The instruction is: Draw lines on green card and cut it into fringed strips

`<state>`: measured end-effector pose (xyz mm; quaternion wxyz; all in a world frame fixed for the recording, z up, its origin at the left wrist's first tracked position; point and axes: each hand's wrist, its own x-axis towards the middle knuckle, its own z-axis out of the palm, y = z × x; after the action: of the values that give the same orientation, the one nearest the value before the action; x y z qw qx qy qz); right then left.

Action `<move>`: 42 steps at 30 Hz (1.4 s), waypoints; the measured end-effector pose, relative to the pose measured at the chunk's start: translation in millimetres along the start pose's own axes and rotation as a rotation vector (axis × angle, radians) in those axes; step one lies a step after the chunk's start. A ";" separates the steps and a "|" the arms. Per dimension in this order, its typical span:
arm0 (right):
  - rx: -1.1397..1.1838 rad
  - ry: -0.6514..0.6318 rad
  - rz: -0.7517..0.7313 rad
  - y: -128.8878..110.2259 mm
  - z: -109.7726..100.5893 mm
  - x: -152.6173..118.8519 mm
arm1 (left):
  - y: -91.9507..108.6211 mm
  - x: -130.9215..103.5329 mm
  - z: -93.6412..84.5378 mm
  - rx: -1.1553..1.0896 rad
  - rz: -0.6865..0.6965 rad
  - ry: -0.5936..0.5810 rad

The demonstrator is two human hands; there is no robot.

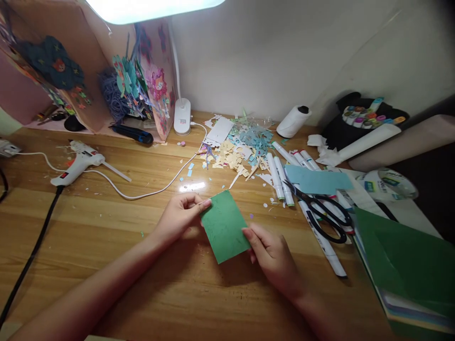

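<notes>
A small green rectangle of paper (226, 228) is held tilted above the wooden table. My left hand (183, 214) pinches its upper left corner, thumb on top and fingers curled behind. At the right edge my right hand (270, 248) grips the paper, with the thumb on its face and the other fingers partly hidden beneath. Black-handled scissors (325, 210) lie to the right of my right hand, over some white markers (275, 176) and beside a light blue paper strip (318, 180).
Paper scraps (236, 151) are heaped at the back middle. A white glue gun (80, 163) with its cable lies at left, a blue cutter (131, 134) behind it. Green sheets (408, 260), a tape roll (389, 183) and a marker holder (366, 118) are at right. A lamp (182, 116) stands behind.
</notes>
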<state>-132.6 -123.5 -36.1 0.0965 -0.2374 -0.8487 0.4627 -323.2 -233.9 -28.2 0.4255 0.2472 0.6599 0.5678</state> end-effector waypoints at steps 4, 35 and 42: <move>-0.095 0.097 -0.124 -1.7 -3.1 -1.7 | 3.4 -1.5 1.4 0.008 -0.006 -0.053; 0.254 -0.037 0.087 -1.3 6.5 -3.5 | -7.8 -23.0 23.2 0.269 -0.002 -0.300; 0.174 0.159 -0.063 1.2 0.5 -7.7 | -5.6 -17.6 24.2 -0.150 -0.133 -0.204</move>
<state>-125.7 -127.1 -37.0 0.1983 -0.2372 -0.8021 0.5110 -292.9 -236.4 -28.4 0.5444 0.2270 0.5838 0.5580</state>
